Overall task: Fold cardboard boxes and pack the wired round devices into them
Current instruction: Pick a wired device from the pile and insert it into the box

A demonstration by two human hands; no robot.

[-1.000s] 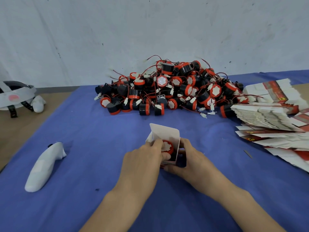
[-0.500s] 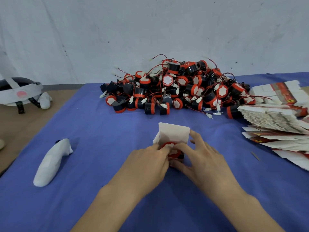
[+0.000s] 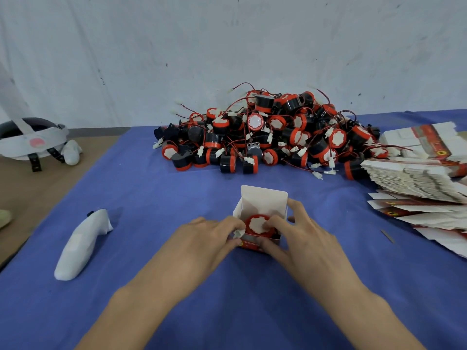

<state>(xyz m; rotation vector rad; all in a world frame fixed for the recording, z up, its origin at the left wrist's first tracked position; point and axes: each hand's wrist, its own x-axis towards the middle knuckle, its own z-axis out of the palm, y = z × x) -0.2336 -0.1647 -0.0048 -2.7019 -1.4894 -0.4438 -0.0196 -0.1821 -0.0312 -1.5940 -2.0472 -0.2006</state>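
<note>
Cardboard job, far from done — the left hand (image 3: pixel 209 238) curls round a folded box (image 3: pixel 262 200), lid up. One round device (image 3: pixel 255 223) sits inside. The right hand (image 3: pixel 300 238) grips the box, a finger pressing the device. Left to pack — the big pile (image 3: pixel 273 137) and flat boxes (image 3: pixel 409 178).

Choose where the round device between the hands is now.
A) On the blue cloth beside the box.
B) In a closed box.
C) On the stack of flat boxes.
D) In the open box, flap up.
D: the round device sits inside the open box, flap upright, with the left hand and right hand holding it.
</note>
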